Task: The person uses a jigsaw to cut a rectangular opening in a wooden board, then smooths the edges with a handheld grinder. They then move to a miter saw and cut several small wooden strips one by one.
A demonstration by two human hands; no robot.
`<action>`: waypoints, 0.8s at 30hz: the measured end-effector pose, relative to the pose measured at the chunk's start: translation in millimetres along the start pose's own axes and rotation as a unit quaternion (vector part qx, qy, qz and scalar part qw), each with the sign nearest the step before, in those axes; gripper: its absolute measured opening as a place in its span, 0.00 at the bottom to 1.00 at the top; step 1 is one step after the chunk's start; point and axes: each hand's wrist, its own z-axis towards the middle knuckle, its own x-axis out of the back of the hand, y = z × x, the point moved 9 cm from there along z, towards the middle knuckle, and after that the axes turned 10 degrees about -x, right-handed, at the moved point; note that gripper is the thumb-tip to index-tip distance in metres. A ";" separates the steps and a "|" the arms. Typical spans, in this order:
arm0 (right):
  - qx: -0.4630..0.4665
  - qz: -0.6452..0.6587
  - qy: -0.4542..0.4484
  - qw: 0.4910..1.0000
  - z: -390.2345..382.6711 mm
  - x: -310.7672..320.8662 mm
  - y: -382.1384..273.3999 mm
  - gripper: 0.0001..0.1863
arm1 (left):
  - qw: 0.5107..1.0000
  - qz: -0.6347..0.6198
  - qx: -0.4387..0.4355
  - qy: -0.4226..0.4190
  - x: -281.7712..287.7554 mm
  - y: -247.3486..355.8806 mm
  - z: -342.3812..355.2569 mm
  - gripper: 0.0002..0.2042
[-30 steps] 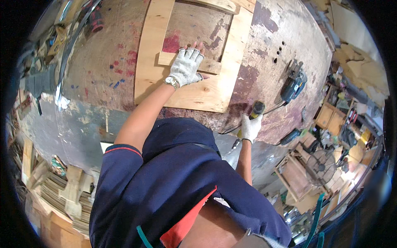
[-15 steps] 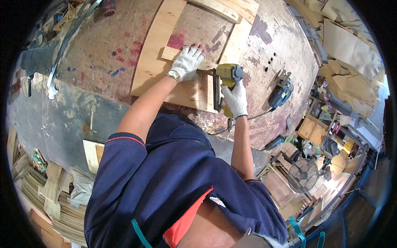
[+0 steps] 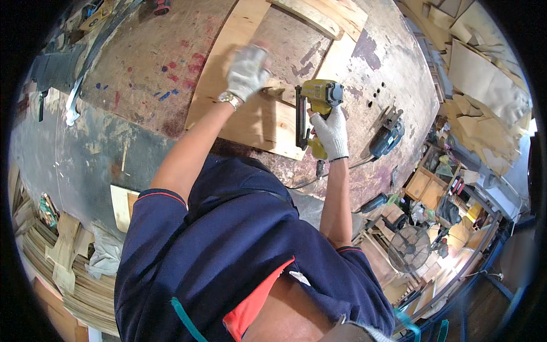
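A pale wooden frame (image 3: 272, 130) made of flat boards lies on the worn bench. My right hand (image 3: 331, 134), in a white knit glove, grips a yellow-green nail gun (image 3: 320, 94) by its handle. The gun's black magazine stands upright at the right edge of the frame's near board. My left hand (image 3: 248, 73), gloved with bare fingertips, is over the frame's left board. Motion blurs its fingers, so their pose and any hold do not show clearly. Just right of this hand, a narrow wooden strip (image 3: 280, 90) is partly visible.
A blue-black corded power tool (image 3: 387, 135) lies on the bench (image 3: 139, 68) right of the nail gun. A red-and-black object (image 3: 161, 7) sits at the far left. Stacked wood strips (image 3: 43, 256) fill the lower left; a fan (image 3: 409, 249) stands at lower right.
My left hand has lifted away from the middle of the frame and moved left over the left board. The nail gun stays in my right hand, its position nearly the same.
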 end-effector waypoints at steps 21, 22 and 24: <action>0.056 -0.037 -0.036 0.997 -5.4 -63.9 -91.6 0.24 | 0.993 0.012 0.105 0.058 45.4 -62.2 -15.0 0.25; 0.083 -0.034 -0.053 0.995 -2.1 -71.3 -96.5 0.25 | 0.970 0.008 0.039 0.241 68.4 -55.8 -25.4 0.20; 0.028 -0.090 -0.076 0.993 -2.1 -87.0 -105.1 0.27 | 0.940 -0.088 0.087 0.319 71.3 -69.5 -39.3 0.18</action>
